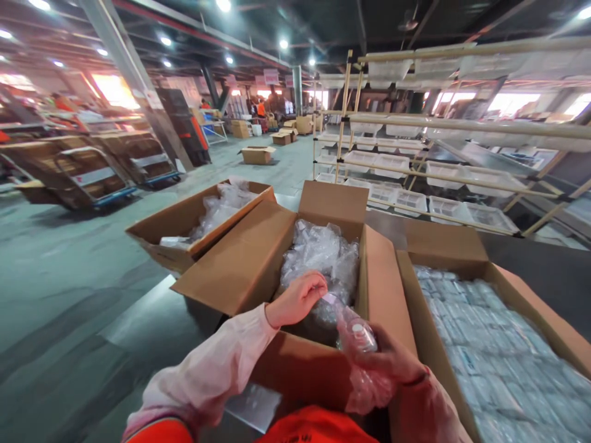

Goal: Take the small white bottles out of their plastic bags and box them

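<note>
My right hand [394, 357] is closed around a clear bottle [362, 337] with a white cap, wrapped loosely in clear plastic. The end of the plastic wrap [369, 391] hangs below that hand. Fingers pinched together, my left hand [300, 298] holds the end of a thin, pale strip [330, 299] that runs toward the bottle; whether it is tape or part of the wrap I cannot tell. Both hands are above the front of an open cardboard box [332, 200], with crumpled clear plastic packing [321, 252] inside.
To the right, another open box [443, 240] holds rows of wrapped items [489, 344]. On the left stands a box [152, 237] part-filled with clear plastic. A rack [344, 117] of white bins rises behind. Loaded carts [101, 172] stand at far left.
</note>
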`<state>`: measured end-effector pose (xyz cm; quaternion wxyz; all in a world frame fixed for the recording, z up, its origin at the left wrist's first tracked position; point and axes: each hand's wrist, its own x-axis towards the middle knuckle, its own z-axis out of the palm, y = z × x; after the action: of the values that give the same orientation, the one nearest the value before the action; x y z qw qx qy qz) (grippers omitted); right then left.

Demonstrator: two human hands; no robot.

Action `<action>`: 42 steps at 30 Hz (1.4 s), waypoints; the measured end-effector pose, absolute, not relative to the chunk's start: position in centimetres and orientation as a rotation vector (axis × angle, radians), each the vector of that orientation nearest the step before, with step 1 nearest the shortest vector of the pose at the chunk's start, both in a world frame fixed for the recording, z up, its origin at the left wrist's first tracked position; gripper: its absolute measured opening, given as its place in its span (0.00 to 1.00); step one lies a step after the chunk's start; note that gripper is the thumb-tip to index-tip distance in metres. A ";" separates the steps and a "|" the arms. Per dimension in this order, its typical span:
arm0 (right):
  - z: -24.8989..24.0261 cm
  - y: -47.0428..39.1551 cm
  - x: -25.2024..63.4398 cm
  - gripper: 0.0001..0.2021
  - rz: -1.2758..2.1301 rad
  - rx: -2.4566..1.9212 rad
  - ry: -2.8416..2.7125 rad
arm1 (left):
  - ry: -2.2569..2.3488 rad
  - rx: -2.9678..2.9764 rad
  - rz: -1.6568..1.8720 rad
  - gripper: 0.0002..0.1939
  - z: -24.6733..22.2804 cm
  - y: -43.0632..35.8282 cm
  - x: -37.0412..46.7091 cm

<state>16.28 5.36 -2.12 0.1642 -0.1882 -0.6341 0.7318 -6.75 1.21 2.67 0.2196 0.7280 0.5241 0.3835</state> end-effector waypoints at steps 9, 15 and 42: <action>-1.3 5.1 16.5 0.18 1.911 -0.882 -1.776 | 1.777 1.974 0.988 0.09 0.6 2.9 -9.4; -2.7 5.1 18.7 0.22 2.019 -1.028 -1.562 | 2.643 2.025 0.944 0.10 -1.2 3.8 -19.6; -6.1 6.4 14.8 0.15 1.313 -0.895 -2.154 | 1.688 1.948 1.186 0.13 -1.2 -3.9 -8.5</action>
<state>14.82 6.38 -6.13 0.2304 -0.3253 -0.7832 0.4772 -8.48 -3.91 -1.22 0.1514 0.6785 0.5881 0.4133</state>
